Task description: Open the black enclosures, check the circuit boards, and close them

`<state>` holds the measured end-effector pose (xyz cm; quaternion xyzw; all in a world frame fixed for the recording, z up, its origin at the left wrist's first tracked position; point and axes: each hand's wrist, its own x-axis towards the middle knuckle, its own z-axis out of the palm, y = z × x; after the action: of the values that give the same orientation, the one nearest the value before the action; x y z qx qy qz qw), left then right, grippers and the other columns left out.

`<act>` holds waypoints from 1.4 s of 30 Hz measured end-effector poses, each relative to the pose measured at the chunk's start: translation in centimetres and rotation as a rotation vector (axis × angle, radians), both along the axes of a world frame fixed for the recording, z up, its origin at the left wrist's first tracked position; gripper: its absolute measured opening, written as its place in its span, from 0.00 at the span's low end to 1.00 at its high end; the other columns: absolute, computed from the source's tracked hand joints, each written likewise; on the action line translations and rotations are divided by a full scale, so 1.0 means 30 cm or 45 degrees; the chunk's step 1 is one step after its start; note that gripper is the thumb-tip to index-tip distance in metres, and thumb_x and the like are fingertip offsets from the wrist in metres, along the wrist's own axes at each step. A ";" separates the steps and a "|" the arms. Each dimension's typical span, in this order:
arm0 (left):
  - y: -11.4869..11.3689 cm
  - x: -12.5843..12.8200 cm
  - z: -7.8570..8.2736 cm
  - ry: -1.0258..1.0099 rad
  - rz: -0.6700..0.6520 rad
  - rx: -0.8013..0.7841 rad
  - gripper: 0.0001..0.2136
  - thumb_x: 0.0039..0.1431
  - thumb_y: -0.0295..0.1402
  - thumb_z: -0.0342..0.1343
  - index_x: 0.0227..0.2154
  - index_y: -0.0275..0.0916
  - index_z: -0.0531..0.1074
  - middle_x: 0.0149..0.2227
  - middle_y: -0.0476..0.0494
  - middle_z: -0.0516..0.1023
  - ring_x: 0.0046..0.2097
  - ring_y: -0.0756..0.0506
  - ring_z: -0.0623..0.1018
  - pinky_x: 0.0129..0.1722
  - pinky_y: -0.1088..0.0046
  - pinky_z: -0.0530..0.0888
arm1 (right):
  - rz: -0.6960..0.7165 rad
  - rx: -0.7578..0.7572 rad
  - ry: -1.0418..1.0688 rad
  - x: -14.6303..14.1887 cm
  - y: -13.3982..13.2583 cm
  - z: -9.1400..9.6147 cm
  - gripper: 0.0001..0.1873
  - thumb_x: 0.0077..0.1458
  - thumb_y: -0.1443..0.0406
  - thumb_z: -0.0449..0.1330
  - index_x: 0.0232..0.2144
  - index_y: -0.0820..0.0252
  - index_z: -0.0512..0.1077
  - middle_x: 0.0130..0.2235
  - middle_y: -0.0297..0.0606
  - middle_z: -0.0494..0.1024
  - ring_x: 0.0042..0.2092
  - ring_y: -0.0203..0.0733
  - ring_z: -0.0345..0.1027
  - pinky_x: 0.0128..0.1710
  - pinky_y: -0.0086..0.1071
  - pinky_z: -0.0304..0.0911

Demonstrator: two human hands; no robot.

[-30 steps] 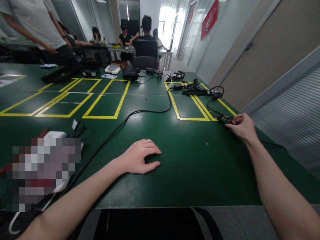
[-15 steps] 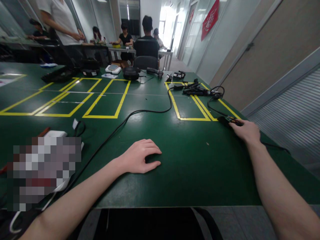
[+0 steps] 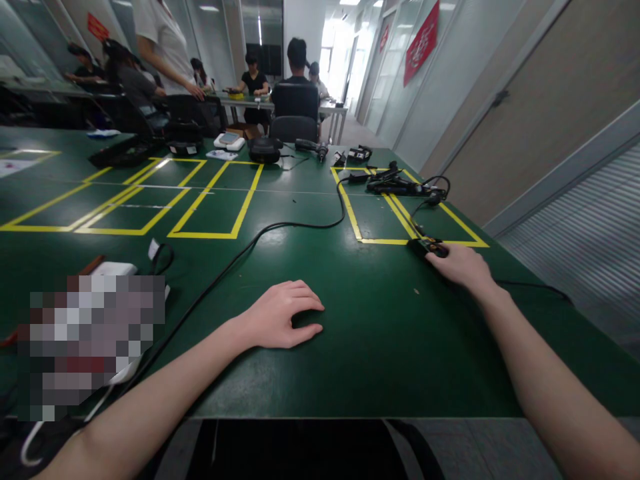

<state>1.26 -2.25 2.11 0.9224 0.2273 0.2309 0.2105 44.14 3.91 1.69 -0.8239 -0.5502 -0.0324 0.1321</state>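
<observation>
My left hand (image 3: 286, 315) lies on the green table (image 3: 360, 360), thumb and fingers apart with nothing between them. On the right, my right hand (image 3: 464, 265) grips a small black device (image 3: 421, 248) with some yellowish detail on its top. My fingers cover part of it, and its exact kind does not show. It sits low over the table at the near edge of a yellow tape outline (image 3: 385, 242). A black cable (image 3: 535, 287) runs from near my right wrist toward the table's right edge.
A heap of black gear with cables (image 3: 400, 180) lies inside the right tape outline. A long black cable (image 3: 280, 225) crosses the table past my left arm. A blurred-out item (image 3: 100, 333) lies at left. A power drill (image 3: 313, 148) and a black case (image 3: 265, 150) stand farther back. People sit beyond.
My right hand has moved left with the black device, away from the table's right edge. My left hand stays in place. In the background, a standing person has shifted slightly.
</observation>
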 end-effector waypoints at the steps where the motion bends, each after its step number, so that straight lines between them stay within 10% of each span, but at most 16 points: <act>1: 0.000 0.000 0.000 0.001 0.000 0.001 0.11 0.65 0.38 0.59 0.45 0.39 0.80 0.46 0.40 0.84 0.48 0.41 0.81 0.51 0.61 0.78 | 0.029 -0.041 0.006 -0.046 -0.002 0.001 0.17 0.53 0.54 0.65 0.39 0.61 0.82 0.36 0.49 0.83 0.37 0.56 0.78 0.34 0.40 0.69; 9: 0.000 0.003 0.004 -0.076 0.113 0.101 0.26 0.66 0.36 0.58 0.65 0.41 0.66 0.58 0.35 0.77 0.58 0.37 0.76 0.59 0.54 0.74 | 0.951 0.010 0.033 -0.497 -0.167 0.000 0.15 0.61 0.57 0.59 0.45 0.58 0.78 0.42 0.44 0.81 0.38 0.49 0.78 0.36 0.37 0.71; 16: -0.001 -0.010 -0.001 -0.001 0.151 0.113 0.18 0.60 0.39 0.61 0.51 0.39 0.73 0.42 0.40 0.80 0.43 0.41 0.80 0.46 0.64 0.76 | 1.659 0.082 0.374 -0.687 -0.280 -0.040 0.19 0.56 0.64 0.62 0.51 0.58 0.73 0.47 0.44 0.80 0.46 0.49 0.78 0.43 0.37 0.75; 42: 0.006 -0.002 -0.002 0.216 0.185 0.093 0.14 0.64 0.35 0.59 0.50 0.39 0.71 0.44 0.42 0.80 0.46 0.40 0.78 0.47 0.63 0.71 | 1.598 0.135 0.693 -0.610 -0.219 -0.023 0.12 0.58 0.65 0.67 0.46 0.58 0.79 0.46 0.43 0.78 0.42 0.42 0.77 0.40 0.34 0.75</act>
<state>1.20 -2.05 2.06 0.9267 0.3021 0.1746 0.1395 25.84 -2.66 1.00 -0.3203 -0.8684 0.2315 0.2995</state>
